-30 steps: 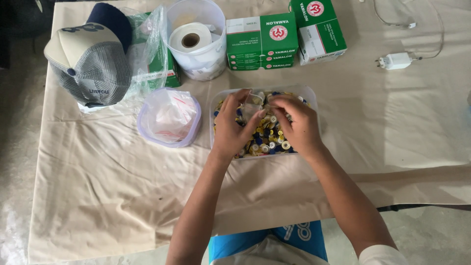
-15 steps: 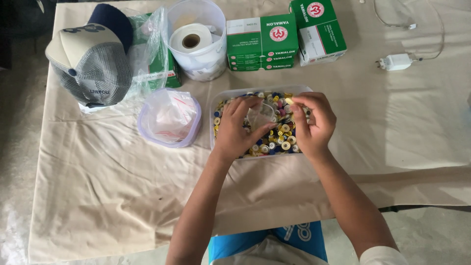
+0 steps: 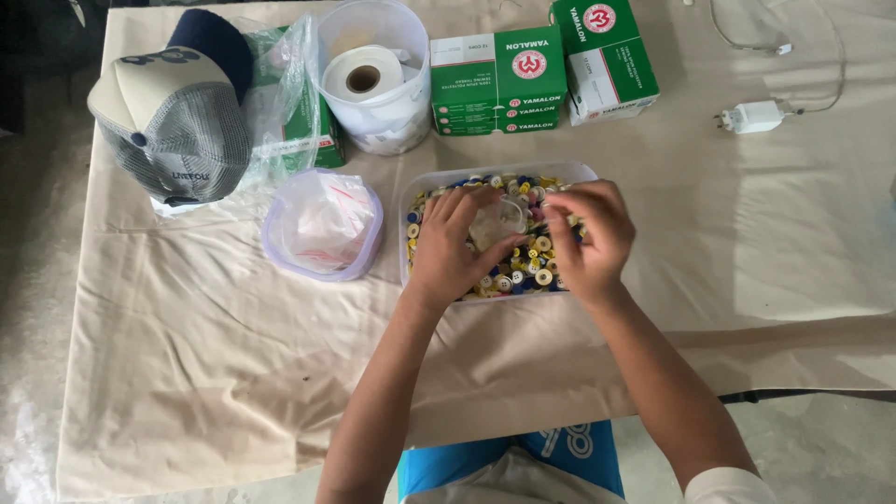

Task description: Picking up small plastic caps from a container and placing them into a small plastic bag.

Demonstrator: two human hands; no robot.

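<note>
Your left hand (image 3: 455, 245) curled round small clear bag (image 3: 495, 224) over button tray (image 3: 497, 231), table centre. Right hand (image 3: 586, 235) pinched bag's edge. Best kept bag mouth open, low over tray.

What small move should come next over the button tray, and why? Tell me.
Probably drop the pinched button into the small clear bag: the left hand holds it over the tray of buttons, and the right hand has its fingertips beside the bag.
</note>
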